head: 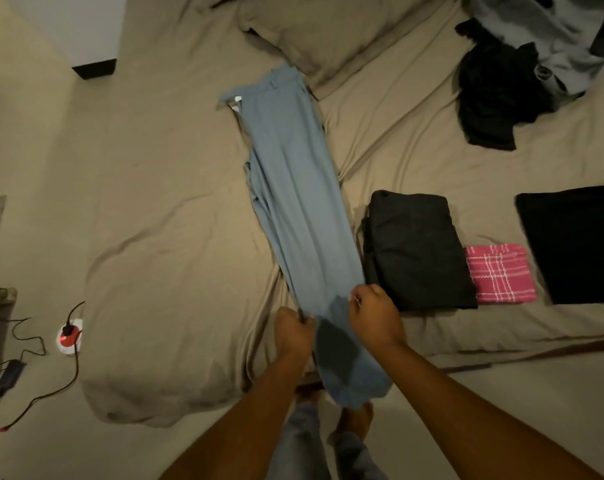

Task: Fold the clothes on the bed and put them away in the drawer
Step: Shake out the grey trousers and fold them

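Note:
Light blue trousers lie stretched lengthwise on the beige bed, waistband far, leg ends hanging over the near edge. My left hand grips the left edge of the legs near the bed's edge. My right hand pinches the right edge at about the same height. To the right lie a folded dark grey garment, a folded pink plaid cloth and a folded black garment. An unfolded pile of black and grey clothes sits at the far right. No drawer is in view.
A beige pillow lies at the head of the bed. On the floor at left are a white power strip with a red light, a charger brick and trailing cables. My feet stand by the bed edge.

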A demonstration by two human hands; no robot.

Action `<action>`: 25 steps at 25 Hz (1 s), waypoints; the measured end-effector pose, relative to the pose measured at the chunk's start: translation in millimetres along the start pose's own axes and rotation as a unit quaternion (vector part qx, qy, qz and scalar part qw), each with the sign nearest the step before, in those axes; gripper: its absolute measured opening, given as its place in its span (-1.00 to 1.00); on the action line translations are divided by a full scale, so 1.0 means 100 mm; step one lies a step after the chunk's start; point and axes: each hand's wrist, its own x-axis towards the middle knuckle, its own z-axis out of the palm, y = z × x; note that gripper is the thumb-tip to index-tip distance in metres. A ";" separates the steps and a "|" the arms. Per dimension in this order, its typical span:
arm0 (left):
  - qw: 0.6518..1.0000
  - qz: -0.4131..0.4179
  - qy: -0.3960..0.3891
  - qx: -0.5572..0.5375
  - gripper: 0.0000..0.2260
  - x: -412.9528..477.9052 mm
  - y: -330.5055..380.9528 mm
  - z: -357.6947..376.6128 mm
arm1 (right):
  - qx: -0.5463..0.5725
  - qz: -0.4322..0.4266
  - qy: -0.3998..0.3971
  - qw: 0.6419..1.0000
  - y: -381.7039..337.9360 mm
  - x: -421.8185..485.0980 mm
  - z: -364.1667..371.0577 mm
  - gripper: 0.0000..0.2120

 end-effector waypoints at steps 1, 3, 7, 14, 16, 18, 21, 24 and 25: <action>1.000 0.019 0.007 -0.020 -0.75 0.20 0.16 -0.07 | 0.001 -0.018 0.005 1.000 -0.17 0.24 -0.03 -0.83; 0.996 0.060 0.032 -0.050 -0.70 0.61 0.50 -0.19 | -0.006 -0.033 0.004 0.999 -0.45 0.72 -0.10 -0.72; 0.989 0.087 0.114 -0.046 -0.53 1.55 1.08 -0.21 | -0.055 0.023 0.009 0.998 -0.67 1.82 -0.02 -0.55; 0.972 0.074 0.078 -0.210 -0.72 2.12 1.22 -0.31 | 0.138 0.141 0.006 0.980 -0.77 2.36 0.09 -0.62; 0.949 0.056 0.046 -0.306 -0.79 2.11 1.11 -0.46 | 0.226 0.158 0.016 0.961 -0.79 2.30 0.01 -0.67; 0.918 0.030 0.012 -0.394 -0.80 2.00 1.08 -0.58 | 0.258 0.136 0.009 0.956 -0.86 2.19 -0.05 -0.67; 0.902 -0.007 -0.008 -0.433 -0.79 1.83 1.09 -0.69 | 0.324 0.153 -0.023 0.933 -0.93 2.04 -0.09 -0.68; 0.895 -0.052 -0.111 -0.428 -0.83 1.63 1.09 -0.85 | 0.436 0.214 -0.116 0.867 -0.91 1.90 -0.21 -0.63; 0.888 -0.065 -0.168 -0.423 -0.79 1.57 1.09 -0.92 | 0.453 0.214 -0.142 0.854 -0.90 1.87 -0.27 -0.60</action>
